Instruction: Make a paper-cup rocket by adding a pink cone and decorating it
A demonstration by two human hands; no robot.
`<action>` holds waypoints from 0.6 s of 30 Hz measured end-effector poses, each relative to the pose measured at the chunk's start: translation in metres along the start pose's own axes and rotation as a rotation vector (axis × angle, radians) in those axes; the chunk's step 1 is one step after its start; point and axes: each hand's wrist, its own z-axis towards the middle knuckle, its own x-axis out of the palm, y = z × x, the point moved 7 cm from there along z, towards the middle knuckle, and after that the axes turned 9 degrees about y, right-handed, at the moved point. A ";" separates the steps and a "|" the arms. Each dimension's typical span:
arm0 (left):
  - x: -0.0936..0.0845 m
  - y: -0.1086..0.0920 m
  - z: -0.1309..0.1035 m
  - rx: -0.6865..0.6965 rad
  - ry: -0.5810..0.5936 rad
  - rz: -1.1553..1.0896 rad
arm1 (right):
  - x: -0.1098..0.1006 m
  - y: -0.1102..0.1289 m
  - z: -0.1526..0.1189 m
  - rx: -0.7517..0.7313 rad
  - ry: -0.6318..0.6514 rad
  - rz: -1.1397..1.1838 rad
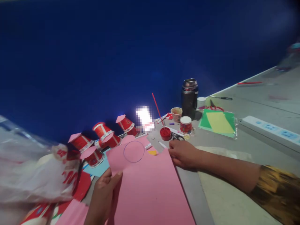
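A large sheet of pink paper lies in front of me, with a circle drawn in purple line near its top left and a cut-out, uneven far edge. My left hand grips its left edge, thumb on top and fingers underneath. At the top right corner my right hand is closed with its fingers against the sheet's edge. A white marker shows just left of those fingers; its rear is hidden. Beyond the far edge lie a marker cap and a yellow scrap.
Several red paper cups with pink tops stand at left, beside a white plastic bag. Behind are a red paint pot with a brush, scissors, a lidded tub and a dark flask. Coloured sheets and a power strip lie right.
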 end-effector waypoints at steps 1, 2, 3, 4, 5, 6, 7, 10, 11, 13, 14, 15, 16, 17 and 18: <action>0.001 0.004 0.002 0.003 -0.014 0.003 | -0.004 -0.002 0.000 0.018 -0.028 0.011; 0.001 0.008 0.003 0.004 -0.032 0.013 | -0.009 -0.006 0.000 0.050 -0.068 0.023; -0.001 0.012 0.004 0.005 -0.051 0.029 | -0.016 -0.012 -0.001 0.093 -0.119 0.036; -0.004 0.016 0.006 0.008 -0.065 0.052 | -0.024 -0.020 -0.002 0.146 -0.178 0.048; -0.008 0.018 0.008 0.015 -0.075 0.074 | -0.033 -0.028 -0.004 0.205 -0.241 0.060; -0.012 0.019 0.009 0.028 -0.082 0.098 | -0.042 -0.037 -0.008 0.260 -0.301 0.071; -0.017 0.019 0.011 0.041 -0.086 0.120 | -0.051 -0.046 -0.011 0.311 -0.357 0.080; -0.032 0.018 0.015 0.037 -0.082 0.157 | -0.074 -0.066 -0.022 0.394 -0.461 0.107; -0.036 0.018 0.017 0.016 -0.068 0.156 | -0.078 -0.070 -0.024 0.403 -0.471 0.115; -0.040 0.019 0.018 -0.022 -0.035 0.141 | -0.081 -0.075 -0.026 0.414 -0.455 0.123; -0.041 0.018 0.019 -0.019 -0.025 0.128 | -0.079 -0.075 -0.025 0.418 -0.425 0.123; -0.041 0.018 0.019 -0.012 -0.019 0.122 | -0.074 -0.075 -0.022 0.419 -0.380 0.121; -0.040 0.017 0.019 0.000 -0.017 0.125 | -0.067 -0.073 -0.019 0.417 -0.326 0.119; -0.039 0.018 0.020 0.007 -0.012 0.137 | -0.058 -0.071 -0.015 0.413 -0.265 0.116; -0.038 0.019 0.021 0.004 -0.005 0.154 | -0.049 -0.069 -0.010 0.407 -0.204 0.112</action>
